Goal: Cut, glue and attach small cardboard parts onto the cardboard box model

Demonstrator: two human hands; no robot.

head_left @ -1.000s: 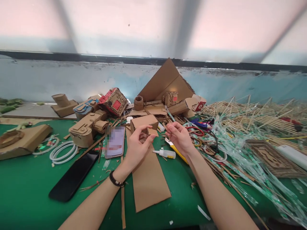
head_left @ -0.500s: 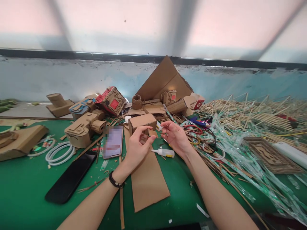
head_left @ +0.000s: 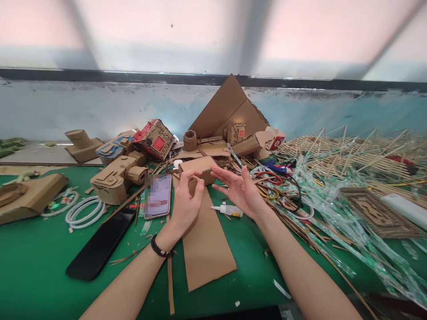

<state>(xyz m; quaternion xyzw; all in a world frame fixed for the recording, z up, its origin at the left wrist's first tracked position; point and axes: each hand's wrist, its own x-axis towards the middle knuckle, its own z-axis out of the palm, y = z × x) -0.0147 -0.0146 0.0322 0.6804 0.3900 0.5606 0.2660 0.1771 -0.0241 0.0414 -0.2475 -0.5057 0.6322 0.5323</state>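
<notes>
Since half a second ago, the right hand [head_left: 240, 192] has opened from a loose curl into spread fingers, and the cardboard flap jutting past the left hand's [head_left: 187, 202] thumb no longer shows. The cardboard box [head_left: 197, 164] sits just beyond both hands; a cardboard sheet [head_left: 208, 244] runs from it toward six o'clock. At the box's seven o'clock, left thumb and forefinger nearly meet; I can't tell whether they pinch anything. At five o'clock lies a squeeze bottle [head_left: 231, 210], nozzle toward nine, reaching the sheet's edge. A careless dip of the right wrist could roll it, perhaps dribbling its contents onto the sheet.
</notes>
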